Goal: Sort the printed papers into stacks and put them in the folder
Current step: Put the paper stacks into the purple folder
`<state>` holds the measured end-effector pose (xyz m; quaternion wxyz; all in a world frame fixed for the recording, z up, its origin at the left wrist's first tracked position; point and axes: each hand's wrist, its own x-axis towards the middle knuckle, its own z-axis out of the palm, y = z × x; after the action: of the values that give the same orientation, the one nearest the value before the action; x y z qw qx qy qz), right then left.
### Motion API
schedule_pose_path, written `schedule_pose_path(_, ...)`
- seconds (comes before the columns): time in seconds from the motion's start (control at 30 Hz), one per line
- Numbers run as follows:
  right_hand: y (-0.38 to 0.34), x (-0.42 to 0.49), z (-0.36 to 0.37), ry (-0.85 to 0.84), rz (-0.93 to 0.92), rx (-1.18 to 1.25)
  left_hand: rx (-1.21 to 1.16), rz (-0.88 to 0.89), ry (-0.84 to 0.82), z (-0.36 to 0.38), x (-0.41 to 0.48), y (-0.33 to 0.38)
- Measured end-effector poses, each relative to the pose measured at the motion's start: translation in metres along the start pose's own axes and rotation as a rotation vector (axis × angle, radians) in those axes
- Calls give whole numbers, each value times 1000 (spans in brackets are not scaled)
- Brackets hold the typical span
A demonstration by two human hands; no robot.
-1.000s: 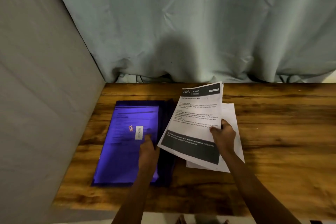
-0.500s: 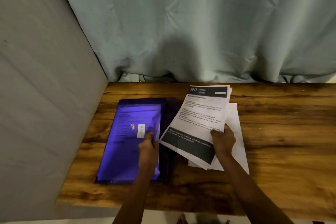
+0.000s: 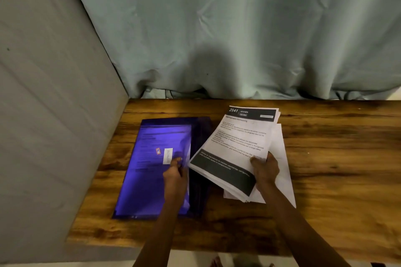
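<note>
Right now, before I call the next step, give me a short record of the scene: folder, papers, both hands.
Container: blue folder flat on the table, left side; printed text shows through its cover.
Left: left hand has its grip on the cover's right edge, fingers curled.
Right: right hand holds the printed stack tilted above the table, thumb on top.
Loose: white sheets lie on the table under the held stack.
Backdrop: curtain behind the table.
</note>
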<state>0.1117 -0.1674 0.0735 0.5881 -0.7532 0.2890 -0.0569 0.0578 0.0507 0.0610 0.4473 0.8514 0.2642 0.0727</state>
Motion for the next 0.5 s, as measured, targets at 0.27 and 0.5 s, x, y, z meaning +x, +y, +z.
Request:
schedule_pose_path(0.27, 5, -39, 19, -150, -148, 18, 100, 40, -56, 3, -1, -1)
schedule_pose_path(0.5, 9, -60, 43, -290, -106, -68, 166, 48, -100, 4, -2, 5)
